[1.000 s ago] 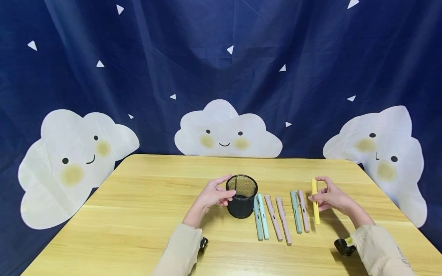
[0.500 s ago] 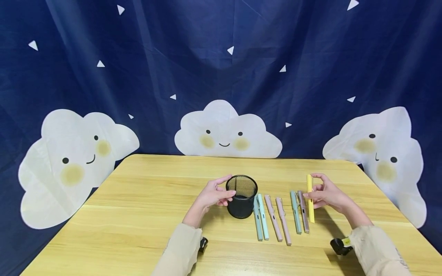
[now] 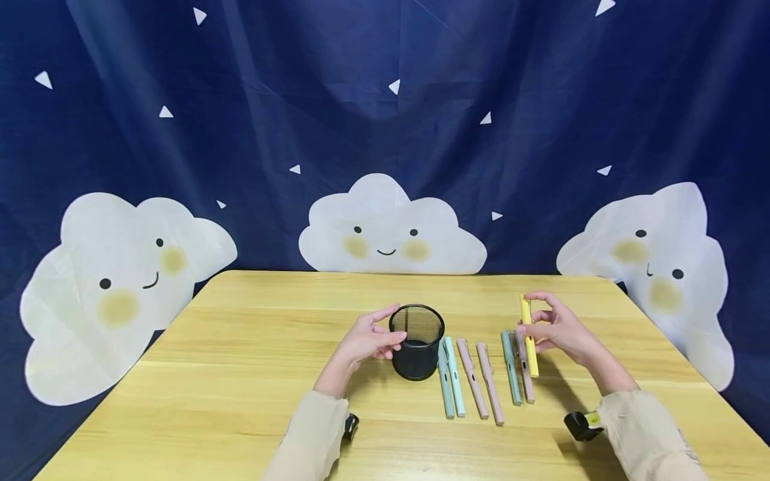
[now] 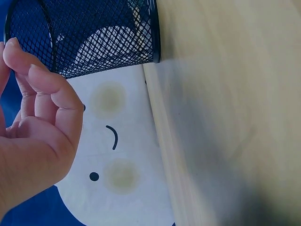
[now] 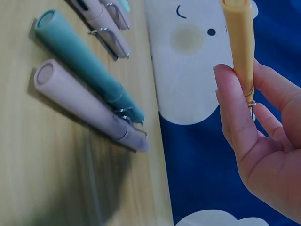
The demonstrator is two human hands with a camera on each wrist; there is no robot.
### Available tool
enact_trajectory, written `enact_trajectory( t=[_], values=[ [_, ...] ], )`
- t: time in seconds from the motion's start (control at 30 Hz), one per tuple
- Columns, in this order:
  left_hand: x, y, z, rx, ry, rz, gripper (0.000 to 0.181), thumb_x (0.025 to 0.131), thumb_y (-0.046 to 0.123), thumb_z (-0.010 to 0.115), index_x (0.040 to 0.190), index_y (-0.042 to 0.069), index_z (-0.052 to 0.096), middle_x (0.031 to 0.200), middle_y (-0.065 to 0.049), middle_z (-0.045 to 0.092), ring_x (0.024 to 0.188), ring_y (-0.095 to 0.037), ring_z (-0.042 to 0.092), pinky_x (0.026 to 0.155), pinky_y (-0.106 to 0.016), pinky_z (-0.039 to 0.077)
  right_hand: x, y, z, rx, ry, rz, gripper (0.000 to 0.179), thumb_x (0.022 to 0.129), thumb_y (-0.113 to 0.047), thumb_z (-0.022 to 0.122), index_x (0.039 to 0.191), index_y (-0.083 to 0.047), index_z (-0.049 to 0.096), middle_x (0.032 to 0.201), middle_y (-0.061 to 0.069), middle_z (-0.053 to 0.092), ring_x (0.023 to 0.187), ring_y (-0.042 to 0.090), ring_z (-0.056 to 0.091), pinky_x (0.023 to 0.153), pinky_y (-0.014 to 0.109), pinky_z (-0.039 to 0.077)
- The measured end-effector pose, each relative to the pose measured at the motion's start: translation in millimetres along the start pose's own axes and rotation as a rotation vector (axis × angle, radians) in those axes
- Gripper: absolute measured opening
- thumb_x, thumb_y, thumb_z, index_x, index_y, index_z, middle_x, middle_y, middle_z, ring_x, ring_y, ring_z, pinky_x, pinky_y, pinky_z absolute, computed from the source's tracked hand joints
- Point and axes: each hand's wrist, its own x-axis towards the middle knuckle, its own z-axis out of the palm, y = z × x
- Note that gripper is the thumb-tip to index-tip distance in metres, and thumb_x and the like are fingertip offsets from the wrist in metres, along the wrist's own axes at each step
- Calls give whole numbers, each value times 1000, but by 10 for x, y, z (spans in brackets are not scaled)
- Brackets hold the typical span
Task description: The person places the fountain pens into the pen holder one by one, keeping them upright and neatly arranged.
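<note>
My left hand (image 3: 369,339) pinches the rim of a black mesh pen holder (image 3: 416,364), thumb in front. The holder stands upright on the table; no pen shows inside. Raised above the table at the right, a yellow pen (image 3: 532,355) is pinched between the thumb and fingers of my right hand (image 3: 559,332). In the right wrist view that pen (image 5: 241,42) points its barrel end upward. Just below and left of it lie a lilac pen (image 3: 526,379) and a green-teal pen (image 3: 512,367), side by side, clips toward the far edge.
Two pink pens (image 3: 472,377) lie in the middle. A teal pen (image 3: 446,384) and a mint pen (image 3: 455,377) lie close beside the holder's right side. Behind the wooden table (image 3: 240,374) hangs a dark blue curtain (image 3: 265,133) with cloud faces.
My right hand has carried the yellow pen leftward and upward, from right of the lilac pen to over it. My left hand keeps its hold on the pen holder. The view has shifted slightly.
</note>
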Motion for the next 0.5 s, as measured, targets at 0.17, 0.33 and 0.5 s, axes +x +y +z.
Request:
enact_trajectory(
  t=[0.17,0.33,0.5],
  values=[
    [-4,2,-7,-3,1,2,68,82,3,63,140,4,27,61,-4,61,42,-8,51,41,-18,40,14,-62,64,-19,21,-40,41,83,2,59,112,-25,47,87,6,57,63,14,59,51,33,52],
    [-5,-4,-7,-11,-9,-1,68,82,2,62,140,3,27,61,-4,61,42,-8,51,41,-18,40,22,-98,145,-79,61,-55,39,82,-4,63,109,-29,51,90,9,55,64,14,59,50,35,52],
    [-1,-12,-7,-16,-10,2,66,83,1,61,140,4,27,61,-3,61,42,-8,51,41,-18,40,50,-136,219,-67,82,-63,37,83,-6,63,110,-27,52,89,10,53,61,13,57,49,32,52]
  ],
)
